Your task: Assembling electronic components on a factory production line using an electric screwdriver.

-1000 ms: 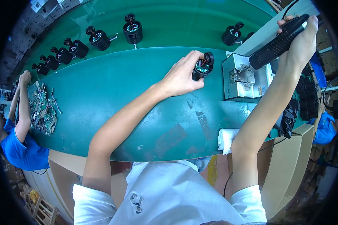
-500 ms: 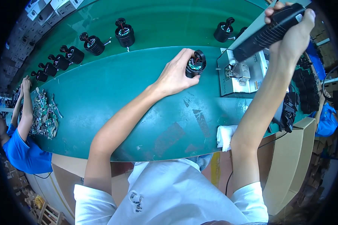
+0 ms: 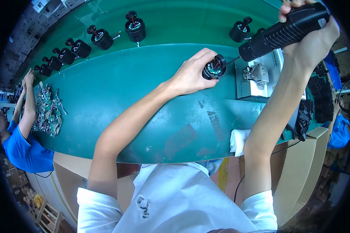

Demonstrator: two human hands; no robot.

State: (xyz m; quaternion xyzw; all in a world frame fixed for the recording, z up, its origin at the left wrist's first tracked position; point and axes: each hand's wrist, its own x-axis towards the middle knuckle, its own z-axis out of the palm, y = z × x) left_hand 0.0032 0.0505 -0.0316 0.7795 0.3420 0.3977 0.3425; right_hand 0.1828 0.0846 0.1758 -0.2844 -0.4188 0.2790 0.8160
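My left hand (image 3: 191,74) grips a round black housing (image 3: 215,72) on the green table. Inside it show a green circuit board and some wires, and its small round black cap stands tilted up at the far side. In my right hand (image 3: 313,44) is a black electric screwdriver (image 3: 278,38), held slanting, its thin bit reaching left toward the raised cap. Whether the bit touches the cap or a screw sits on it, I cannot tell. Under the screwdriver stands a silver screw feeder (image 3: 256,77) with a metal bracket on its front.
Several similar black housings (image 3: 135,32) line the table's far side. A heap of circuit boards with wires (image 3: 47,110) lies left, near a co-worker in blue (image 3: 25,149). A white cloth (image 3: 239,141) rests at the front edge; a cardboard box (image 3: 301,171) stands at right.
The screwdriver has come away from the screw feeder, and its bit now points at the housing's cap. My left hand still holds the housing, slightly further right in the picture.
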